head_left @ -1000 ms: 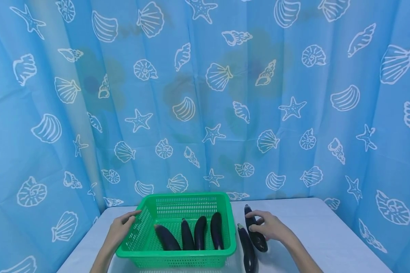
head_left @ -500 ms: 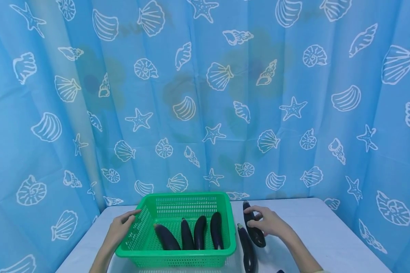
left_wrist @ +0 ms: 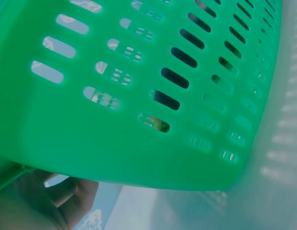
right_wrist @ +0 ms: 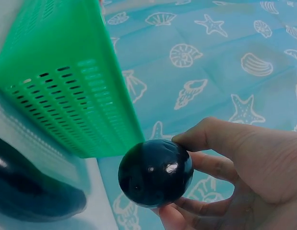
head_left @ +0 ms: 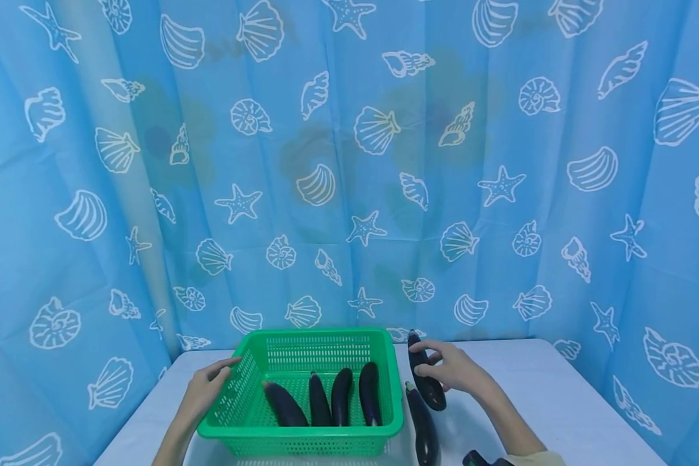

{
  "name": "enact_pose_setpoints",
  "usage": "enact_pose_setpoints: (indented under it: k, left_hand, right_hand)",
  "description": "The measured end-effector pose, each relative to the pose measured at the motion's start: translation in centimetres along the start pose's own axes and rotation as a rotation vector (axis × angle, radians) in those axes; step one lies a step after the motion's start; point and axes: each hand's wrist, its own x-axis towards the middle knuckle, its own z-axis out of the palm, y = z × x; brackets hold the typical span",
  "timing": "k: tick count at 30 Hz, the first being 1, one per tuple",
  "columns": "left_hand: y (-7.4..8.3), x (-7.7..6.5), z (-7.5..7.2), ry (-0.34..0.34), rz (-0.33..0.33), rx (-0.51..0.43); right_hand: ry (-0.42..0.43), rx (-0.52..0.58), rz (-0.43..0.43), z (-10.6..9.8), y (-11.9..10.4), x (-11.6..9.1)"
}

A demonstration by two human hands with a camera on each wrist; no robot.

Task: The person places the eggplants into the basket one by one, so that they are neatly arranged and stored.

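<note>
My right hand (head_left: 457, 372) holds a dark purple eggplant (head_left: 422, 372) between thumb and fingers, right of the green basket (head_left: 303, 433). In the right wrist view, the rounded end of this eggplant (right_wrist: 155, 175) faces the camera, with fingers around its side. A second eggplant (head_left: 424, 427) lies on the table beside the basket, below the held one. Several eggplants (head_left: 341, 398) lie side by side inside the basket. My left hand (head_left: 202, 393) grips the basket's left rim. The left wrist view shows its curled fingers (left_wrist: 78, 201) at the basket's edge, partly hidden by the slotted wall.
A white table (head_left: 518, 388) carries the basket. A blue curtain (head_left: 349, 194) with white shells and starfish hangs behind and at both sides. A dark object (head_left: 482, 459), cut off by the bottom edge, shows near the right sleeve (head_left: 538, 459); its kind is unclear.
My right hand has moved up and slightly left with the eggplant, which has come off the table. The left hand and basket stay put. More of the dark object shows at the bottom.
</note>
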Motion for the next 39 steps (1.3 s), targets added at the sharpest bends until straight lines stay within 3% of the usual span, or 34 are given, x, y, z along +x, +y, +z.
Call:
enact_pose_setpoints:
  k: [8, 22, 39]
  left_hand:
    - [0.1, 0.0, 0.0, 0.002, -0.006, 0.007]
    - [0.1, -0.2, 0.0, 0.004, -0.004, 0.008]
    - [-0.1, -0.2, 0.0, -0.001, 0.028, 0.002]
  right_hand:
    - [0.009, -0.002, 0.003, 0.0, -1.3, 0.1]
    - [-0.020, 0.003, -0.070, 0.1, -3.0, 0.5]
    - [-0.056, 0.005, -0.150, 1.9, -4.9, 1.0]
